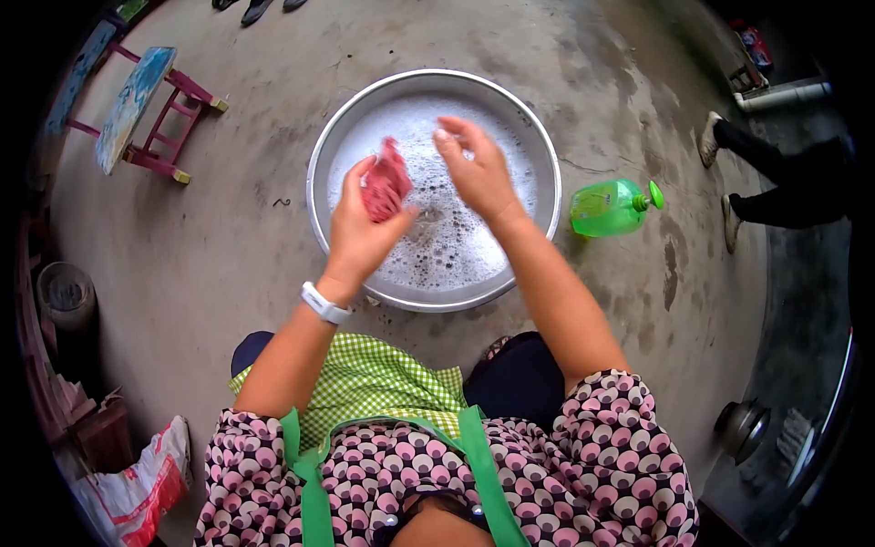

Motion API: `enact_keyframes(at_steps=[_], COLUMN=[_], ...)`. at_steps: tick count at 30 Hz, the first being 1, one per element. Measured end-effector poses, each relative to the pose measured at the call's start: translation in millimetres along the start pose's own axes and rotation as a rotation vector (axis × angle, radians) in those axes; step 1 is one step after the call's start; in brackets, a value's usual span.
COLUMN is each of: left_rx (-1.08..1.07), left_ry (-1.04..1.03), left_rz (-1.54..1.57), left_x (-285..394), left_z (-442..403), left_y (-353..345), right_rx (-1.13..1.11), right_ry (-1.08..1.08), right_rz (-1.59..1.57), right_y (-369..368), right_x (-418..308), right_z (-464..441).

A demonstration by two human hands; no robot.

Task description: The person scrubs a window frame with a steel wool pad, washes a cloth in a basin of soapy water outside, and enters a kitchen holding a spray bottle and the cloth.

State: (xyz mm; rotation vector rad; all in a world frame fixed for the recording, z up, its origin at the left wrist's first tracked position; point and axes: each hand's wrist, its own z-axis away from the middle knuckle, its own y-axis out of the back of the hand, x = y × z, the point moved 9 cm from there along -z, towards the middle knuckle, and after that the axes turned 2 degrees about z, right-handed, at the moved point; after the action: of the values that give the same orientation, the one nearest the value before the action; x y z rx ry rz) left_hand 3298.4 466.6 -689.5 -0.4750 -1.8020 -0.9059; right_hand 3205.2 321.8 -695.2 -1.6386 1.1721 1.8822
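Observation:
A wide metal basin (437, 301) of foamy water stands on the ground in front of me. Over its left half, my left hand (363, 226) is closed around a crumpled red-pink cloth (386, 184), its thumb pointing to the right. My right hand (478, 173) hovers above the suds on the other side, fingers apart and bent, with white foam on the fingertips. Nothing shows in its grasp, and it does not touch the cloth. Dark patches of water break through the foam between the hands. Right of the basin is a green pump bottle (609, 208).
A worn painted stool (137, 105) stands at upper left. A bucket (66, 294) and a red-and-white sack (146, 492) are along the left side. On the right are another person's legs (775, 182), a pipe (784, 96) and a metal pot (746, 430).

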Motion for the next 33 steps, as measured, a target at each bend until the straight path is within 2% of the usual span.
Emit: enact_keyframes(at_steps=[2,3,4,5,6,8,10,12,14,16,18,19,23,28,30,32,33], left_rx=[-0.114,-0.11,-0.11,-0.099,-0.086,-0.081,-0.047,-0.022,0.005,0.012,0.026,0.036,0.039,0.035,0.03,0.042,0.035], left_ry=[0.562,0.612,0.618,0.581,0.54,0.521,0.57,0.59,0.609,0.592,0.59,0.584,0.581,0.615,0.619,0.639,0.641], left_rz=[0.498,0.599,0.597,0.61,0.624,0.66,0.705,0.717,0.726,0.694,0.681,0.67,0.732,0.709,0.703,0.653,0.641], left_x=[-21,-19,-20,-18,-16,-16,-16,-18,-24,-28,-28,-27,-28,-27,-26,-25,-26], left_z=[5,4,3,0,-5,-9,-11,-13,-14,-14,-14,-15,-14,-10,-10,-11,-11], left_y=[-2,0,3,7,10,12,15,18,21,25,27,27,20,13,10,11,10], right_rx=[0.007,0.005,-0.078,-0.164,-0.165,-0.553,-0.632,-0.791,-0.627,-0.453,-0.341,-0.308,-0.255,-0.234,-0.093,-0.04,-0.04], right_ry=[0.247,0.246,0.172,0.095,0.094,-0.028,-0.025,-0.077,-0.043,-0.355,-0.368,-0.436,-0.607,-0.78,-0.83,-0.81,-0.813], right_rz=[0.637,0.636,0.789,0.942,0.943,1.028,0.999,0.877,0.661,0.312,-0.27,-0.443,-0.958,-1.061,-0.939,-0.743,-0.744], right_y=[7,5,-5,-13,-17,-45,-51,-55,-36,-2,17,22,6,-5,1,10,6], right_x=[3,4,15,26,28,60,63,69,67,51,29,13,32,42,50,54,52], right_z=[-3,0,5,9,10,21,29,42,27,17,13,18,33,43,43,42,41])
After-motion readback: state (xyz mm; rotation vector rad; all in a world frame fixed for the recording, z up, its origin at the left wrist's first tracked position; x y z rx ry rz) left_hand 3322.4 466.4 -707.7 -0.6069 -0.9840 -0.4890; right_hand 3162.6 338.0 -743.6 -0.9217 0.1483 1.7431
